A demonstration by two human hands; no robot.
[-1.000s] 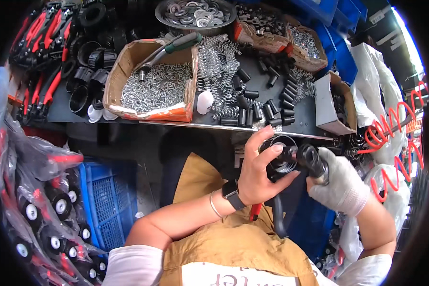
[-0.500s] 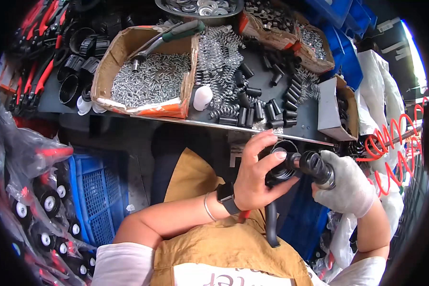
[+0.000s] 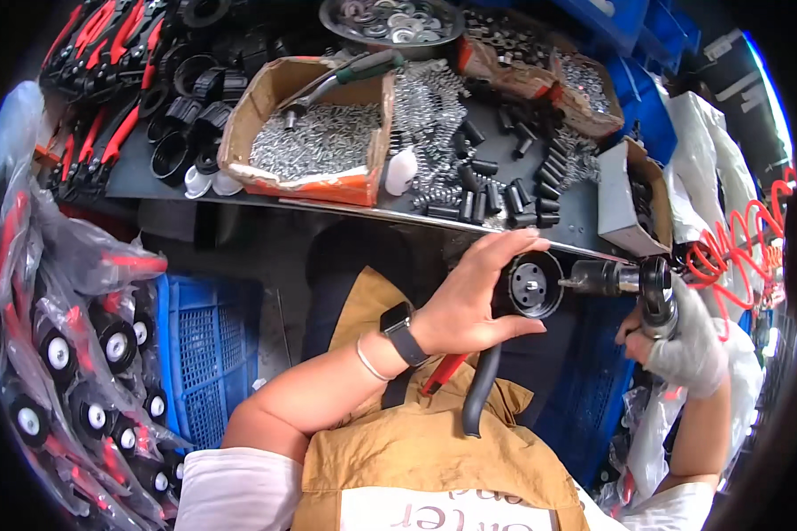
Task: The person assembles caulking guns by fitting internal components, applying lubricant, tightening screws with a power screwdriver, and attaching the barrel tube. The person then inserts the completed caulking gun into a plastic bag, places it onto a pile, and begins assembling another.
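Just past the bench's front edge, my bare left hand (image 3: 469, 296) grips a round black plastic housing (image 3: 554, 290), its thumb and fingers around the left side. The open end shows an inner disc with several small metal screw heads or pins. My right hand (image 3: 692, 350), in a grey-white work glove, is closed around a black and metal power screwdriver (image 3: 657, 285). Its bit points left at the housing, a short gap apart. Below my left hand, a curved black handle (image 3: 482, 394) and a red piece (image 3: 443, 373) stick out over my apron; whether they join the housing is hidden.
On the bench, a cardboard box (image 3: 236, 168) holds small screws, with a green-handled tool across it. Springs (image 3: 425, 111) and black sleeves (image 3: 483, 166) lie beside it. Red-handled tools are at far left. Blue crates (image 3: 170, 354) and bagged wheels stand below; a red coiled hose (image 3: 735, 239) hangs right.
The screwdriver has drawn back to the right, off the housing. The housing's open end has turned into view. My head view has shifted, so the bench sits farther right.
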